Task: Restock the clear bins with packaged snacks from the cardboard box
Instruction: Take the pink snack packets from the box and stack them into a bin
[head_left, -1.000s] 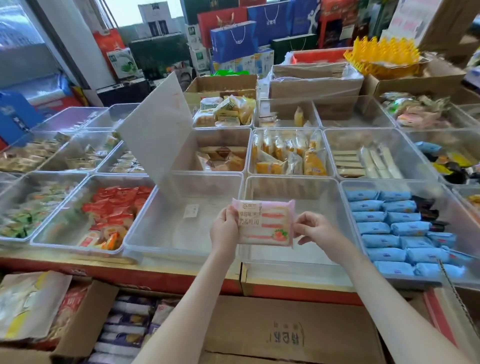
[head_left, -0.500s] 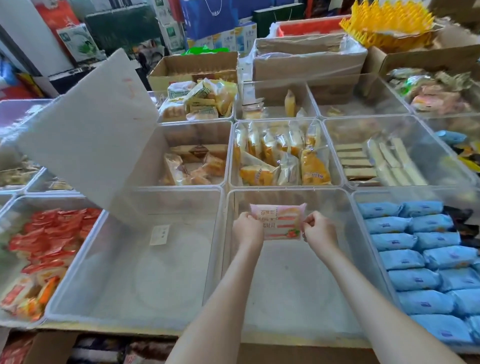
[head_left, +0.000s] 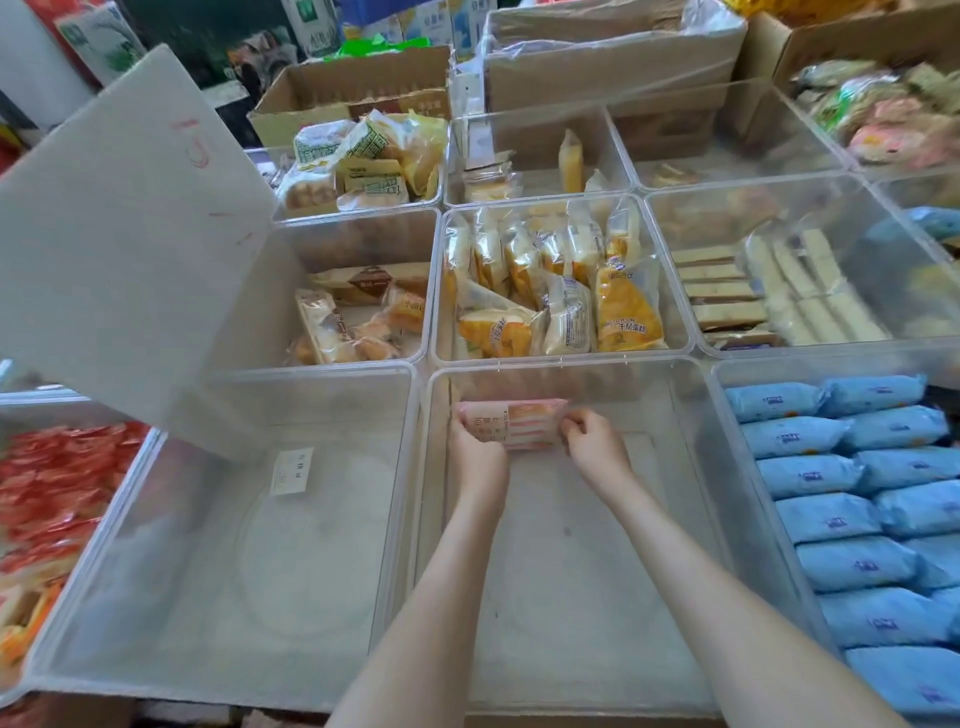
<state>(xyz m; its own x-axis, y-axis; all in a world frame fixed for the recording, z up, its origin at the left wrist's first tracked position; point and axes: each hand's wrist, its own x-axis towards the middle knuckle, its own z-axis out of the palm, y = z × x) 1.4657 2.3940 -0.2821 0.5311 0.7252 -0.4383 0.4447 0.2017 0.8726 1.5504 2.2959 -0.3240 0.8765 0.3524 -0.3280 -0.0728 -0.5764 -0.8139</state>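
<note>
Setting pink-and-white wrapped snack packet (head_left: 511, 423) into clear plastic bin (head_left: 561, 571), pinching its ends with left hand (head_left: 475, 452) and right hand (head_left: 595, 447); next, probably releasing it flat.

Lit brightly and evenly, soft shadows only. Closed off at the far top left by a pale wall (head_left: 23, 67). Just beside it, a green-and-white carton (head_left: 104, 39), set against a dark green panel (head_left: 208, 26). Further right along the back, white-and-blue cartons (head_left: 311, 26) and a crumple of bright green plastic (head_left: 374, 45). In front of those, an open brown box (head_left: 353, 88) at left, a wider box (head_left: 613, 62) in the middle under clear film (head_left: 711, 21), a third box (head_left: 852, 41) at right. Along the bottom edge, a brown strip of bench (head_left: 597, 722). Floor hidden.
</note>
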